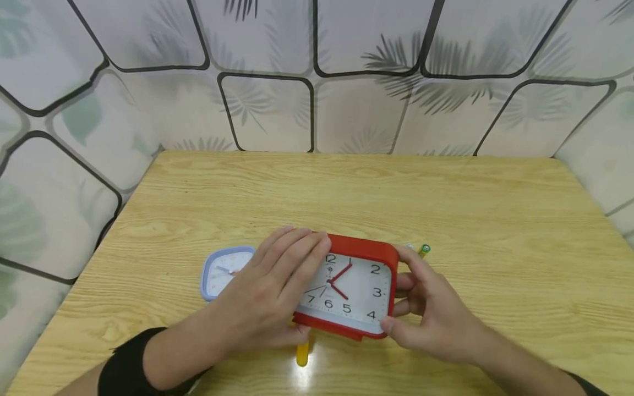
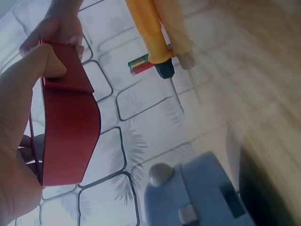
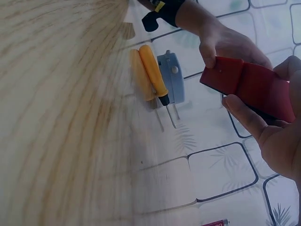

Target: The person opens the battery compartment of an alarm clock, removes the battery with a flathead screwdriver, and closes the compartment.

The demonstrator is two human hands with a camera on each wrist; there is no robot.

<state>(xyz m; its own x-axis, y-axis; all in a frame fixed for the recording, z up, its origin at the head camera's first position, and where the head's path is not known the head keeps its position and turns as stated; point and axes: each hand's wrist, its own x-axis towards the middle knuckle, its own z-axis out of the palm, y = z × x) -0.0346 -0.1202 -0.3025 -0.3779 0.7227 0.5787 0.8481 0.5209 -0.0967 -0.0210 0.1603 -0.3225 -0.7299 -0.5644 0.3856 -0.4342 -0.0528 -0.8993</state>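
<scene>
A red rectangular alarm clock (image 1: 364, 286) with a white dial is held above the table between both hands, its face turned up toward the head camera. My left hand (image 1: 277, 291) grips its left part, fingers across the top and face, thumb at the bottom edge. The right hand (image 1: 431, 313) holds the right side, with the thumb at the lower corner and the other fingers behind. Beneath the clock lies a screwdriver (image 2: 153, 33) with an orange handle, mostly hidden in the head view. The clock's red casing (image 3: 261, 84) shows edge-on in the right wrist view.
A smaller light-blue clock (image 1: 213, 275) sits left of the red one, partly covered by the left hand. Behind the right hand lie batteries (image 2: 141, 65), one green-ended and one red. Patterned cloth (image 1: 356, 115) rises along the back and sides of the wooden table (image 1: 346, 187).
</scene>
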